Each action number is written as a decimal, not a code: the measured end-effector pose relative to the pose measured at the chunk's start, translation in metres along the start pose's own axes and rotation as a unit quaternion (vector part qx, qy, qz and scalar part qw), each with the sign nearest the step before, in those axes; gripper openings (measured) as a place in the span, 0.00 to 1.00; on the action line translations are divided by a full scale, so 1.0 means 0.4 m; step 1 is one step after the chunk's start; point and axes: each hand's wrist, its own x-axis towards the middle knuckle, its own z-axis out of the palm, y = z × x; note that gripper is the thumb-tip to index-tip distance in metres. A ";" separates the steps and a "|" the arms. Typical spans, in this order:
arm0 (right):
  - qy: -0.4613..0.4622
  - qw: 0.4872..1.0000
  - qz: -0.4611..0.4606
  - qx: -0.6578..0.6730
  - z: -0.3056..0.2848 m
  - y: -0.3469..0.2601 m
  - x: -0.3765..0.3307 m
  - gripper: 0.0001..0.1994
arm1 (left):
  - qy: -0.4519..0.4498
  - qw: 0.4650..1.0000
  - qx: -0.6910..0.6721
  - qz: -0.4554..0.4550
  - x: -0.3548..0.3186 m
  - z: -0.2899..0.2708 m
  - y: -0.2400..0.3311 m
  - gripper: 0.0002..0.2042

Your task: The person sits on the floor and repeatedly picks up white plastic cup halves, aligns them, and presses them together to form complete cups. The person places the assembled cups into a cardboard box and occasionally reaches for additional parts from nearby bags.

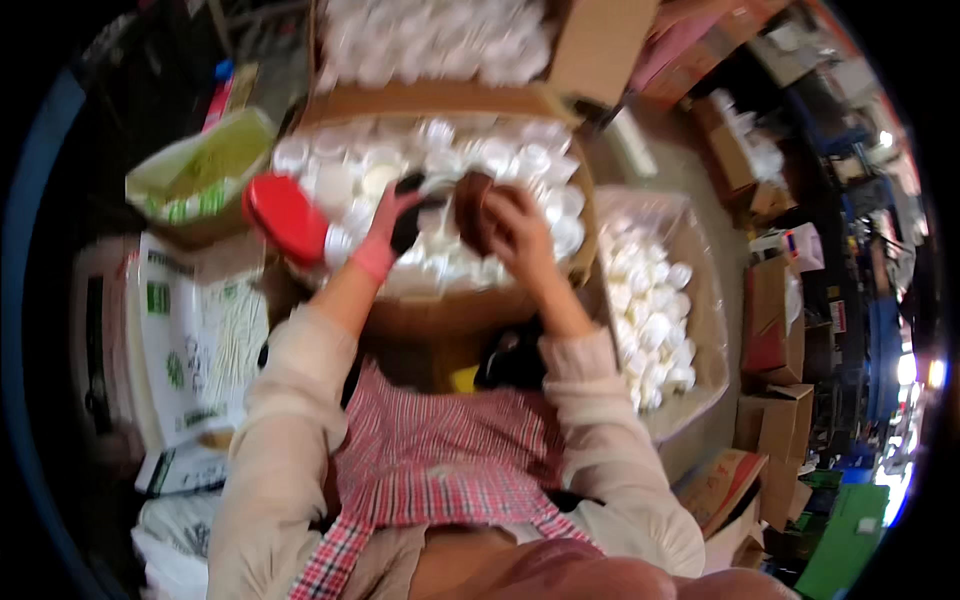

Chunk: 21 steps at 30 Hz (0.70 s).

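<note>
My left hand [392, 225], in a pink glove with black fingers, reaches over a cardboard box [440, 305] full of small white round plastic pieces [440, 160]. Its fingers are stretched and apart, pointing toward my right hand. My bare right hand [515, 228] is closed on a dark brown rounded piece [472, 212] above the same box. The brown piece is blurred, so its exact kind does not show. A red oval container [286, 218] lies at the box's left edge, beside my left wrist.
More white pieces fill a carton [430, 40] behind and a plastic-lined box [650, 320] at the right. A pale green-lined bag [200, 165] stands at the left, above a white printed sack [170, 340] and thin white sticks [232, 335]. Cartons [775, 430] line the right side.
</note>
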 end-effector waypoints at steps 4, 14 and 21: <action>0.020 1.000 0.000 -0.012 0.047 -0.049 0.010 0.16 | 0.011 0.894 0.292 0.341 -0.036 0.019 0.018 0.14; -0.056 0.993 -0.102 -0.016 0.106 -0.094 0.010 0.19 | -0.144 0.973 0.140 0.113 -0.060 0.021 -0.024 0.19; -0.044 0.983 0.179 -0.020 0.049 0.085 -0.002 0.13 | 0.035 0.928 0.328 0.173 -0.011 -0.101 0.030 0.13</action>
